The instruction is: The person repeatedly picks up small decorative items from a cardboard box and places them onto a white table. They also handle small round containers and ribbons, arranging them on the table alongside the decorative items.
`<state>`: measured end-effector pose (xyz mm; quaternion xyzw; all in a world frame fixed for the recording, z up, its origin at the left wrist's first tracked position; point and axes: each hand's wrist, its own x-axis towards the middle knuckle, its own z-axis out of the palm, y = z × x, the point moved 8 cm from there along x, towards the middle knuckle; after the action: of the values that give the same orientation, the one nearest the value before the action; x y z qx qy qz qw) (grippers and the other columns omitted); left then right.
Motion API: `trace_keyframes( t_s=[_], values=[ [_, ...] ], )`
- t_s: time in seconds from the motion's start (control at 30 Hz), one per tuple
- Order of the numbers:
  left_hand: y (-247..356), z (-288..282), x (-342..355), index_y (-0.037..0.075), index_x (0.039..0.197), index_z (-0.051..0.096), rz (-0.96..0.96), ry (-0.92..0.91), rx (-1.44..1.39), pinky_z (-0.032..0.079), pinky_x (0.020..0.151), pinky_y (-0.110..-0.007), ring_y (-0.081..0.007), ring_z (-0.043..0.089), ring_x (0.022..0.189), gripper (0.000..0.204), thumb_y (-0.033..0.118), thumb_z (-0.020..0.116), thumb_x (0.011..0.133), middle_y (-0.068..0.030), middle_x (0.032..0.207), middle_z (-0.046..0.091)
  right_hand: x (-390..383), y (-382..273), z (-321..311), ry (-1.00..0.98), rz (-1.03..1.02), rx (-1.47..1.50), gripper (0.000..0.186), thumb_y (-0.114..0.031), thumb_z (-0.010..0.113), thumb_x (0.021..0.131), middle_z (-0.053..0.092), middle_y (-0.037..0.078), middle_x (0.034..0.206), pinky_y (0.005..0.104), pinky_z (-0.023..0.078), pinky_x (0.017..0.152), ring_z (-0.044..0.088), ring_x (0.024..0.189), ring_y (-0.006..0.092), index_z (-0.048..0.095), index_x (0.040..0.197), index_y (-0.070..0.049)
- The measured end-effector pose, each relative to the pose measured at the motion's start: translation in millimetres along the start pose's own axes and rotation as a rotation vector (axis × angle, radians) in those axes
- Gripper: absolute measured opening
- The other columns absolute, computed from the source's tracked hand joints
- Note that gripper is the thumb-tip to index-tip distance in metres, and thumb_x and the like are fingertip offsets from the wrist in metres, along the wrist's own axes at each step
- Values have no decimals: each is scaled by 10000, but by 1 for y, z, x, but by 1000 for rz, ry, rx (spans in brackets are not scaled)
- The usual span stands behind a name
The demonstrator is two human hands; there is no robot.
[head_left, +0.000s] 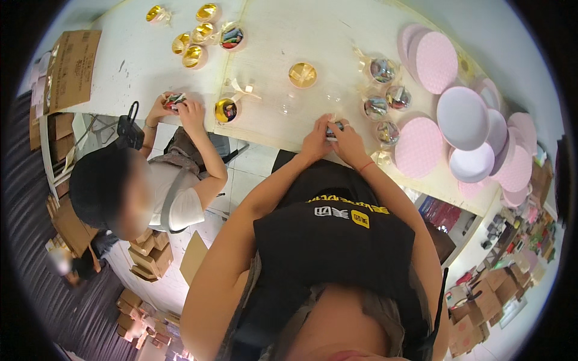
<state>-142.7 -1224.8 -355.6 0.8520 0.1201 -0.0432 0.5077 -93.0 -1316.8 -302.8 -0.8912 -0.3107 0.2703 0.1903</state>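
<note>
At the table's near edge, my left hand and my right hand close around a small round container with dark, colourful small pieces in it. My fingers cover most of its sides. Just beyond my hands lies a clear plastic dome, hard to make out against the table. Farther off stands a round pink box with a shiny gold inside. To the right of my hands, several filled round boxes with clear tops stand grouped, cream ribbons beside them.
Large pink and white round lids pile up at the right. A co-worker's hands hold a filled container at the left, near a filled gold box with a ribbon. More gold-lined boxes stand far left, by a cardboard box.
</note>
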Motion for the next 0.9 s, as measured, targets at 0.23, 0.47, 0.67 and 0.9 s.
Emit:
trace_keyframes(
  t_s=[0.23, 0.47, 0.67, 0.9],
  values=[
    [-6, 2, 2, 184, 1472, 304, -22, -19, 2, 552, 794, -409, -287, 681, 991, 918, 178, 802, 700, -108, 1312, 559, 10, 6, 7, -76, 62, 7, 606, -146, 711, 741, 528, 257, 1272, 469, 551, 805, 644, 987, 421, 502, 1308, -192],
    [-1, -5, 3, 207, 1440, 374, -21, 31, -7, 551, 775, -401, -283, 684, 959, 897, 237, 836, 672, -88, 1215, 630, 11, 4, 5, 33, -25, -14, 500, -116, 698, 744, 569, 237, 1195, 468, 557, 747, 664, 892, 406, 558, 1223, -161],
    [-6, 0, 3, 212, 1433, 373, -83, -28, -28, 550, 778, -391, -293, 679, 974, 912, 223, 849, 656, -84, 1173, 653, 9, 10, 10, 38, -28, 25, 425, -72, 672, 741, 585, 216, 1172, 475, 553, 716, 660, 857, 406, 595, 1150, -157],
    [-6, 1, 2, 191, 1443, 345, -55, -17, -27, 548, 791, -395, -306, 670, 1005, 949, 205, 857, 645, -102, 1174, 652, -6, 0, -18, 201, -117, 131, 418, -34, 645, 739, 609, 155, 1192, 458, 547, 759, 656, 901, 375, 633, 1132, -172]
  ],
)
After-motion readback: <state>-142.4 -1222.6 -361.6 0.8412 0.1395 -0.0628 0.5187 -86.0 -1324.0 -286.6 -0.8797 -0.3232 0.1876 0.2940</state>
